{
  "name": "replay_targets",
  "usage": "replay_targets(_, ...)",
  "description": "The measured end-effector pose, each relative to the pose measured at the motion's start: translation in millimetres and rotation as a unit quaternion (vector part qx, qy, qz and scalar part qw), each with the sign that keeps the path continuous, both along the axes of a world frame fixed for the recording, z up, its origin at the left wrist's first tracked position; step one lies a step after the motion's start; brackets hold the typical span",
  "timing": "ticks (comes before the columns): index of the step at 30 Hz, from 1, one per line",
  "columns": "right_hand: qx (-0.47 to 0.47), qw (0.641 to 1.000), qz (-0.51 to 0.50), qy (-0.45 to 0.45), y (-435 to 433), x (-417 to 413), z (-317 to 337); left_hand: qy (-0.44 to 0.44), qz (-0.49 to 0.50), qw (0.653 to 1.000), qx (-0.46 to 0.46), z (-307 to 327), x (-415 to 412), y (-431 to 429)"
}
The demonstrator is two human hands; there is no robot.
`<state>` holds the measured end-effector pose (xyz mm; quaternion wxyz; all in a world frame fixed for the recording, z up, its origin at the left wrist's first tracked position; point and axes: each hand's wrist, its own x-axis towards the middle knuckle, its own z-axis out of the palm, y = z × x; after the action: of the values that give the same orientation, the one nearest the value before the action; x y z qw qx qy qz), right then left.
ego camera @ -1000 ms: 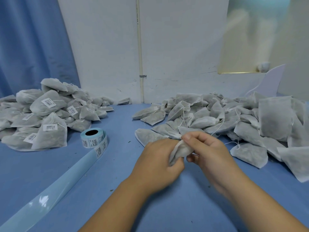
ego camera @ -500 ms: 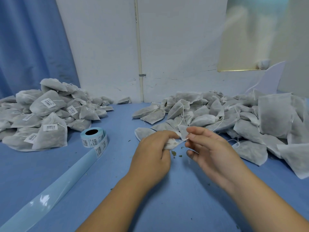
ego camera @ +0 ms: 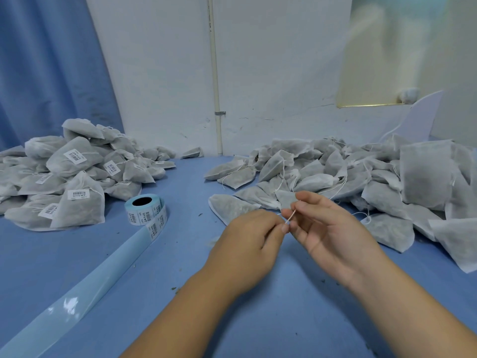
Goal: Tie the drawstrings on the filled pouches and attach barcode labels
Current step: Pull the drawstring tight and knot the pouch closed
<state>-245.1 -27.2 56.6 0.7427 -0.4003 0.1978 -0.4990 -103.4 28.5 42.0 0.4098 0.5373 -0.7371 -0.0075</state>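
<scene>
Drawstring (ego camera: pixel 292 216), a thin white cord, is stretched short and slanting between two hands just above the blue table (ego camera: pixel 284 319), at centre frame; the left hand (ego camera: pixel 247 250) is curled, its fingertips pinching the cord's lower end, and whether a pouch lies inside the fist cannot be told; the right hand (ego camera: pixel 333 236) pinches the upper end between thumb and forefinger, its other fingers loosely bent. Behind them on the right, untied pouches (ego camera: pixel 317 182) of grey-white, gauzy non-woven fabric lie heaped, plump and mostly triangular, dark filling showing through, loose strings trailing; on the left a second heap of labelled pouches (ego camera: pixel 77 158) bears white barcode stickers. Between the heaps stands a label roll (ego camera: pixel 145 210) on pale blue backing, its glossy liner strip (ego camera: pixel 77 293) trailing toward the near left edge; dark crumbs dot the table.
</scene>
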Motion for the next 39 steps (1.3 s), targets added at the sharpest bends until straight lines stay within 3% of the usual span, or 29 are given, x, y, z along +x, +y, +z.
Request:
replay_targets(9,-0.014,1.0,-0.021,0.014,-3.0,-4.3,1.8,0.17,-0.014,0.979,0.116,1.8,-2.2,1.2)
replay_targets(15,-0.024,0.996,-0.055,0.061,-5.6,-6.4,-1.2,0.193,-0.05,0.965,0.172,4.5,-3.8,4.9)
replay_targets(19,-0.033,0.994,-0.08,0.07,-7.6,-7.2,-3.2,0.31,-0.128,0.914,0.229,9.2,-9.7,7.3)
replay_targets(26,-0.102,0.972,-0.154,0.143,-6.6,-4.7,-7.2,0.332,-0.164,0.89,0.265,16.7,-5.5,9.3)
replay_targets(32,-0.122,0.957,-0.18,0.19,-2.5,2.6,-12.5,0.459,-0.217,0.824,0.251,16.1,-1.8,6.6)
replay_targets(39,-0.135,0.943,-0.231,0.197,-3.7,1.5,-12.3,0.412,-0.207,0.837,0.296,15.1,0.9,8.3)
